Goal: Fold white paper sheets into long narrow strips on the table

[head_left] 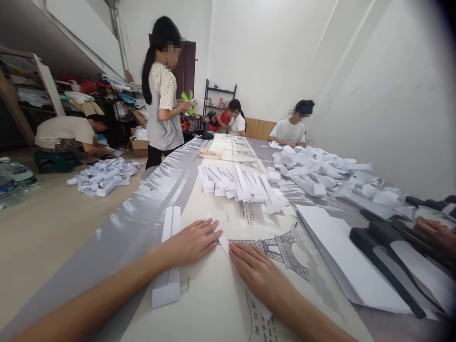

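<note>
Hands: left hand (pixel 192 243) and right hand (pixel 257 274) both lie open and flat, palms down, fingers straight. Neither grips anything.
Left hand contact: the fingertips press on the narrow white folded paper flap (pixel 221 237), near its upper end.
Right hand contact: the fingers lie along the lower right side of the same flap. The fingertips are near those of the left hand but apart from them.
Work piece location: the flap lies on the large cream paper sheet printed with a grey lattice tower (pixel 281 249), directly in front of the person, on the glossy grey surface (pixel 142 204).
Step in hand (judged): flattening a crease, as both hands bear down beside the fold line.
Next move calls for (judged): even pressure along the whole fold, one hand anchoring the sheet so it does not slide on the glossy surface.
Adjacent, left: a long white folded paper strip (pixel 171 221) lies lengthwise on the sheet edge, and the left forearm crosses over it.
Beyond the hands: a row of small white folded paper pieces (pixel 242 186) lies farther up the sheet. A larger loose heap of white paper pieces (pixel 320 168) lies to its right.
Adjacent, right: a white sheet bearing black handle-shaped pieces (pixel 356 270). Another person's hand (pixel 436 236) rests at the frame edge; whether it holds anything cannot be told.
Floor: a pile of white paper pieces (pixel 103 175), well apart from the surface.
</note>
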Available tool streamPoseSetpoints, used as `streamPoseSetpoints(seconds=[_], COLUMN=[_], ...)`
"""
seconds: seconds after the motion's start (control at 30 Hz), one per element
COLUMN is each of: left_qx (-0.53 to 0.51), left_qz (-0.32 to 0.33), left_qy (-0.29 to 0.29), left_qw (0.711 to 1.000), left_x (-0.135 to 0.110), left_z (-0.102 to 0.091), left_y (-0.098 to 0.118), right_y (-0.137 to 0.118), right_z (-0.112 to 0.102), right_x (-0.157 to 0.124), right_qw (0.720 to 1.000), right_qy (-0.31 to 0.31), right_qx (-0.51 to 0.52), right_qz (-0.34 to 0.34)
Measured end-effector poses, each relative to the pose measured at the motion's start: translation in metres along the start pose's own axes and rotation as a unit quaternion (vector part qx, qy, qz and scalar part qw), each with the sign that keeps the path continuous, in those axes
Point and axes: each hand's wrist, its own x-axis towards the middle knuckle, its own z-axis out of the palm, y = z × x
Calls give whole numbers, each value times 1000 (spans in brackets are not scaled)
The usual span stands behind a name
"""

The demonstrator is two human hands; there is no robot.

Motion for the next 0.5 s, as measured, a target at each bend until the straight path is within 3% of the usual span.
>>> streamPoseSetpoints(seconds=[0.27, 0.5], left_qx=[2, 27], left_qz=[-8, -1], left_qy=[10, -8], left_qw=[1000, 1000], left_x=[0, 2], left_z=[3, 0], left_y=[2, 1], right_y=[-14, -22], right_z=[-20, -28], right_x=[-40, -57], right_qw=[996, 994], right_qy=[16, 4], right_qx=[67, 71], right_qz=[63, 85])
